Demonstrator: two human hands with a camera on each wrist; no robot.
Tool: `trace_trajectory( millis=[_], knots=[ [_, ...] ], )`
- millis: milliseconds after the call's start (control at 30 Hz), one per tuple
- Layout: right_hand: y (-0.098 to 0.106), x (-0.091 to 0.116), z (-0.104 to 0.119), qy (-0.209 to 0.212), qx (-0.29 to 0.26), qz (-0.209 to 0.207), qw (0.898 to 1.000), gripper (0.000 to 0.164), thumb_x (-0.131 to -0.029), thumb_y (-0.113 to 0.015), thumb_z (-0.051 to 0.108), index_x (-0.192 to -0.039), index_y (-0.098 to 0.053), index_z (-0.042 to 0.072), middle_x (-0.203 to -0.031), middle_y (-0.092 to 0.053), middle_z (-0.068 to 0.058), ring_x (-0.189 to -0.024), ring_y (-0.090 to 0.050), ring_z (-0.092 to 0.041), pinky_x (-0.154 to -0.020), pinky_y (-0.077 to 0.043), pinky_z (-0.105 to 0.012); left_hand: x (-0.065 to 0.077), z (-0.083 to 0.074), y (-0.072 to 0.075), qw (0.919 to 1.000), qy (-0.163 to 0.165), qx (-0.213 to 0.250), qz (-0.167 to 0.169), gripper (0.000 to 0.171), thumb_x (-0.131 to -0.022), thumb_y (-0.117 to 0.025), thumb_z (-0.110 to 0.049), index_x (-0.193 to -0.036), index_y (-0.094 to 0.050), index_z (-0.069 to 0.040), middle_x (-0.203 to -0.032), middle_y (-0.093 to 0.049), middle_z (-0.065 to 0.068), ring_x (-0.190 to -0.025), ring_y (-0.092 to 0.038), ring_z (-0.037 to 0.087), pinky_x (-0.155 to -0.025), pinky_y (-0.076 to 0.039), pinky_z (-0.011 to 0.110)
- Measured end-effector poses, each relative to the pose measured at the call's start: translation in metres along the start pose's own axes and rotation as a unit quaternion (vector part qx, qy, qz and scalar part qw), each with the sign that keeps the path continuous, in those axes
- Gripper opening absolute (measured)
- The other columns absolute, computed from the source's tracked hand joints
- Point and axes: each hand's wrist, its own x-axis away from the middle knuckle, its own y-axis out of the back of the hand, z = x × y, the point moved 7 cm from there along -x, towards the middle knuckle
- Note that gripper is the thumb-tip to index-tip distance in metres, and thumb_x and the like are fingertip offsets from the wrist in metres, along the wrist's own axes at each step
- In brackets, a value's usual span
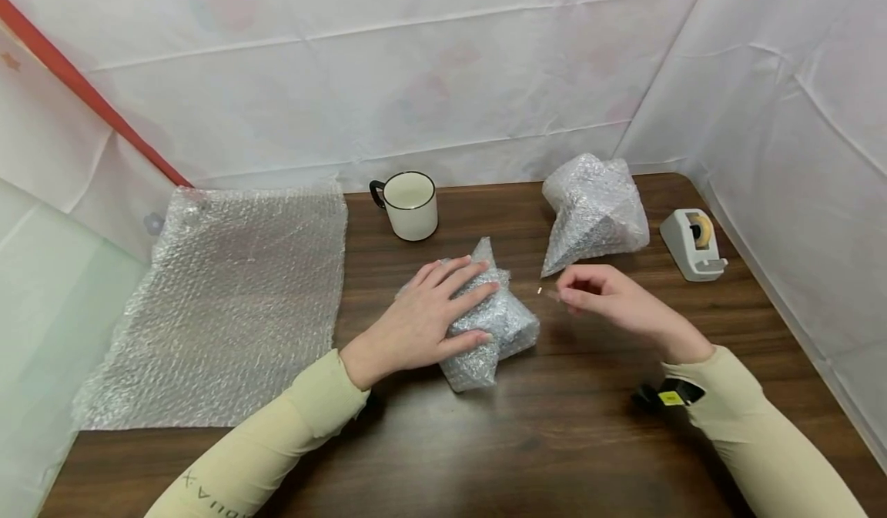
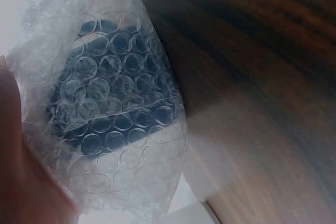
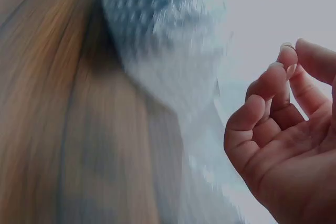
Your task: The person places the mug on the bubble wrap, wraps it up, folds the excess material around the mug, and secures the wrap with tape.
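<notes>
My left hand (image 1: 433,322) rests with spread fingers on top of a bubble-wrapped bundle (image 1: 516,325) in the middle of the table. Dark and pale patches show through the bubble wrap (image 2: 121,87) in the left wrist view; what is inside is hidden. To the right of this bundle, my right hand (image 1: 599,299) is raised, thumb and index fingertip together, pinching a small clear strip of tape (image 1: 552,295). In the right wrist view the same hand (image 3: 286,124) has its other fingers curled loosely beside the pinch.
A white mug (image 1: 413,214) with a black rim and handle stands behind the bundle. Another bubble-wrapped bundle (image 1: 603,210) sits at the back right, near a white tape dispenser (image 1: 695,252). A flat bubble wrap sheet (image 1: 235,302) covers the table's left side. White cloth (image 1: 416,79) hangs behind.
</notes>
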Motion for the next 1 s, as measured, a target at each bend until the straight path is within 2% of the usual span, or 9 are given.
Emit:
trace_trajectory(
  millis=[167,233,367,533,700,867,1000],
  knots=[
    [-0.021,-0.029,0.008,-0.007,-0.029,0.033,0.999,0.017,-0.103,-0.052,0.009,-0.091,-0.058,-0.001,-0.078,-0.055,-0.009,-0.071,-0.054,-0.023,-0.065,-0.047,-0.034,0.000,0.000,0.000,1.0000,0.002,0.002,0.002,0.068,-0.098,-0.043,-0.063,-0.151,-0.044,-0.021,-0.158,-0.034,0.006,-0.145,-0.028,0.028,-0.116,-0.022,0.049],
    [-0.026,-0.039,0.007,-0.019,-0.033,0.034,0.999,0.021,-0.104,-0.053,0.012,-0.090,-0.058,-0.003,-0.076,-0.054,-0.009,-0.070,-0.052,-0.024,-0.064,-0.046,-0.036,0.000,0.000,-0.001,1.0000,0.003,0.005,0.002,0.070,-0.098,-0.044,-0.063,-0.153,-0.042,-0.020,-0.159,-0.034,0.005,-0.146,-0.028,0.028,-0.116,-0.022,0.049],
    [-0.032,-0.053,0.000,-0.065,-0.029,0.015,0.997,0.023,-0.103,-0.057,0.016,-0.086,-0.060,0.001,-0.072,-0.052,-0.007,-0.069,-0.050,-0.020,-0.065,-0.043,-0.035,0.000,0.001,-0.002,0.9999,0.010,0.003,0.004,0.077,-0.097,-0.045,-0.064,-0.156,-0.033,-0.015,-0.159,-0.034,0.004,-0.146,-0.027,0.026,-0.117,-0.022,0.049],
    [-0.036,-0.058,-0.004,-0.100,0.015,-0.001,0.995,0.023,-0.098,-0.064,0.019,-0.079,-0.064,0.007,-0.067,-0.053,-0.004,-0.061,-0.046,-0.015,-0.056,-0.039,-0.028,0.001,0.002,-0.002,0.9999,0.017,0.000,0.004,0.084,-0.097,-0.044,-0.066,-0.159,-0.025,-0.013,-0.159,-0.035,0.003,-0.147,-0.025,0.023,-0.117,-0.021,0.047],
    [-0.036,-0.059,-0.005,-0.124,0.046,-0.008,0.991,0.027,-0.095,-0.068,0.023,-0.073,-0.063,0.008,-0.063,-0.054,-0.002,-0.057,-0.044,-0.014,-0.052,-0.036,-0.026,0.000,0.001,-0.001,1.0000,0.009,-0.001,-0.001,0.081,-0.097,-0.044,-0.065,-0.158,-0.028,-0.015,-0.159,-0.034,0.004,-0.146,-0.028,0.026,-0.116,-0.023,0.048],
    [-0.036,-0.062,-0.009,-0.156,0.064,0.015,0.986,0.030,-0.094,-0.068,0.025,-0.069,-0.063,0.009,-0.064,-0.057,-0.001,-0.062,-0.052,-0.018,-0.057,-0.043,-0.030,-0.001,0.000,0.000,1.0000,-0.001,-0.007,0.003,0.073,-0.098,-0.044,-0.063,-0.156,-0.034,-0.021,-0.158,-0.036,0.007,-0.144,-0.031,0.028,-0.116,-0.024,0.047],
    [-0.036,-0.064,-0.013,-0.172,0.068,0.033,0.982,0.031,-0.094,-0.068,0.026,-0.068,-0.062,0.010,-0.063,-0.058,-0.001,-0.061,-0.053,-0.018,-0.059,-0.044,-0.031,-0.001,0.000,0.000,0.9999,-0.003,-0.011,0.003,0.070,-0.098,-0.044,-0.063,-0.154,-0.039,-0.022,-0.157,-0.037,0.008,-0.143,-0.031,0.029,-0.115,-0.025,0.047]
  ],
)
